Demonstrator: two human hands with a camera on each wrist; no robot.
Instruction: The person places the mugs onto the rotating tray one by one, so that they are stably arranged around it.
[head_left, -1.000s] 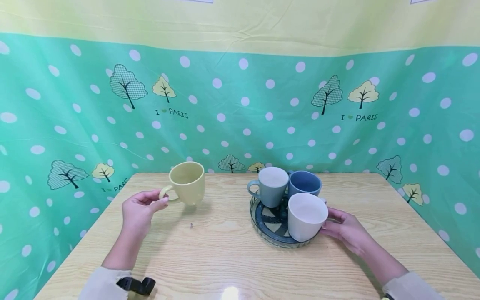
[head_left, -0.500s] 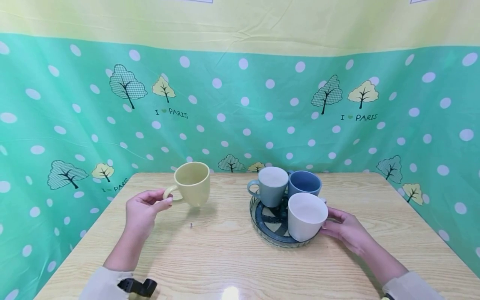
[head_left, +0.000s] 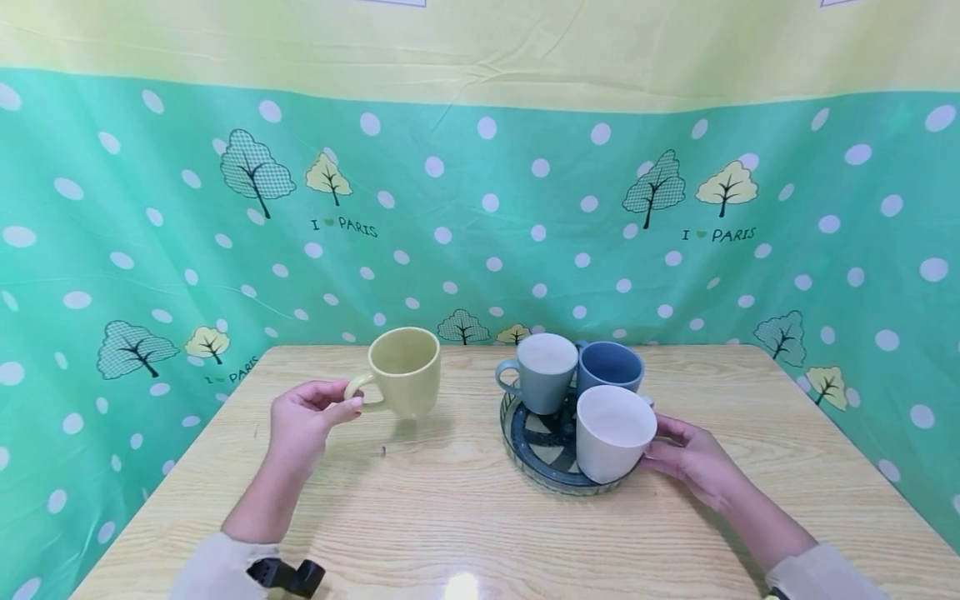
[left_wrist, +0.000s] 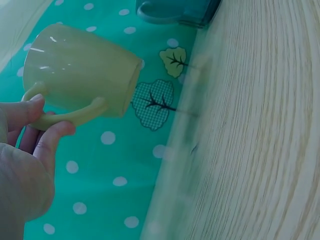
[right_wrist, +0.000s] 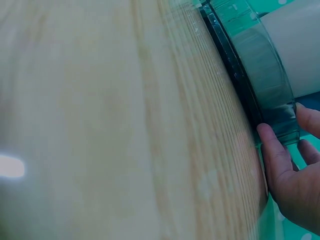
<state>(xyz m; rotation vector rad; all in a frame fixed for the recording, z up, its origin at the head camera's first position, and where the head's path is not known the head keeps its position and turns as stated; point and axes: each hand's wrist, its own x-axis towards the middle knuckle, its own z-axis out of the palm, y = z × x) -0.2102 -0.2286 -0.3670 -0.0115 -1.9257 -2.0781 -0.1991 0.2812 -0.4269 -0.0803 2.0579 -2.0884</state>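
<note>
My left hand (head_left: pixel 303 425) pinches the handle of a pale yellow mug (head_left: pixel 408 375) between thumb and fingers. The mug is upright, held above the table left of a round tray (head_left: pixel 536 475) with clear walls and a dark patterned base. In the left wrist view, the yellow mug (left_wrist: pixel 80 70) shows its handle towards my fingers. On the tray stand a grey-blue mug (head_left: pixel 546 379), a dark blue mug (head_left: pixel 611 367) and a white mug (head_left: pixel 615 437). My right hand (head_left: pixel 693 462) holds the tray's right edge beside the white mug; the right wrist view shows fingertips against the clear wall (right_wrist: pixel 265 60).
A wood-grain table (head_left: pixel 450 533) lies under everything. Behind it and at both sides hangs a green dotted cloth (head_left: pixel 487 250) with printed trees. A tiny dark speck (head_left: pixel 383 451) lies on the table below the yellow mug.
My left hand has moved to the right with the yellow mug, closer to the tray. The right hand, the tray and its mugs have stayed in place.
</note>
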